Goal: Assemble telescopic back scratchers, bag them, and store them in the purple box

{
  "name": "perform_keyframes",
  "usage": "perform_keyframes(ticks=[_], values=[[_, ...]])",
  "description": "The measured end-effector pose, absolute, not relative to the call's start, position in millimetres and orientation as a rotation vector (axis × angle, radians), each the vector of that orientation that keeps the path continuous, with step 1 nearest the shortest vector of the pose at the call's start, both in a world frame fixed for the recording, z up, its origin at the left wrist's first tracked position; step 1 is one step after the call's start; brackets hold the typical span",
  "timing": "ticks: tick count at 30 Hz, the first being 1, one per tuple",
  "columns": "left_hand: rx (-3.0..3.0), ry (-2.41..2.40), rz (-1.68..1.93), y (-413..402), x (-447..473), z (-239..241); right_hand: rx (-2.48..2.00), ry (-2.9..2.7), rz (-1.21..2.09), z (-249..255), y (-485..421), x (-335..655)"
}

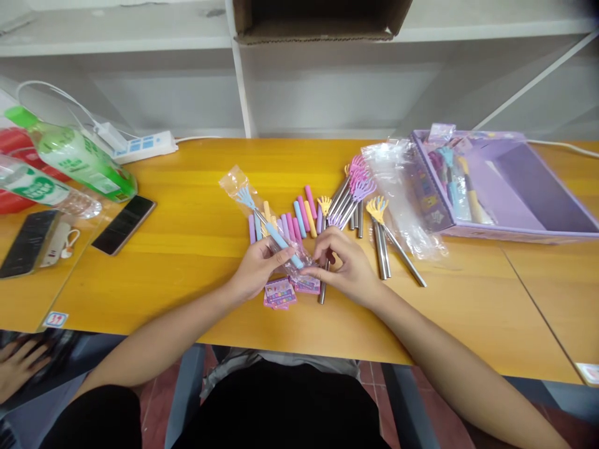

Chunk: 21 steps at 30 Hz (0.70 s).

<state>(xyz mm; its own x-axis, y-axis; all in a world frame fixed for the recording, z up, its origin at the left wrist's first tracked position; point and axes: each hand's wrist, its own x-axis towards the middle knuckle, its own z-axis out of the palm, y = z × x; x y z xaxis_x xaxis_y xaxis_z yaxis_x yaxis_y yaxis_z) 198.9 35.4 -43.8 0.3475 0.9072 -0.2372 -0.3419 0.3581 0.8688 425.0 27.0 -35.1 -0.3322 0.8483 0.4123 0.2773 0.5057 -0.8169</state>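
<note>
At the far left of the frame, a green bottle and a dark phone lie well apart from the work, and another person's hand shows at the lower left edge. In the middle, the left hand is closed around a blue-handled back scratcher, which lies tilted inside a clear sleeve, its claw toward the upper left and its handle end toward the right hand. That hand is nearly closed, thumb and fingers narrow beside the loose film at the handle end; whether they pinch it, I cannot tell. The step looks like handling that end of the sleeve. To do it well, the left thumb should bear on the firm handle rather than on film alone, and the right fingertips should take a single edge and draw it straight along the shaft. The claw's prongs could snag thin film, so a gentle pull seems best. Around the hands, the small purple cards below and the coloured tubes above sit close, so low sweeps could scatter them. Right of these lie loose metal-shafted scratchers, then flat clear bags, and finally a purple tray holding bagged pieces on its left side
</note>
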Motion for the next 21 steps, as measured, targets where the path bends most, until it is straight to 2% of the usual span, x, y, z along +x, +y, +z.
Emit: perform_keyframes(ticks=[8, 15, 21], values=[[0.785, 0.861, 1.048, 46, 193, -32, -0.818, -2.013, 0.684, -34, 30, 432], [0.972, 0.918, 0.956, 42, 194, -39, -0.683, -2.052, 0.533, -29, 27, 432], [1.083, 0.865, 0.921, 36, 196, -41, -0.764, -2.065, 0.654, -26, 26, 428]])
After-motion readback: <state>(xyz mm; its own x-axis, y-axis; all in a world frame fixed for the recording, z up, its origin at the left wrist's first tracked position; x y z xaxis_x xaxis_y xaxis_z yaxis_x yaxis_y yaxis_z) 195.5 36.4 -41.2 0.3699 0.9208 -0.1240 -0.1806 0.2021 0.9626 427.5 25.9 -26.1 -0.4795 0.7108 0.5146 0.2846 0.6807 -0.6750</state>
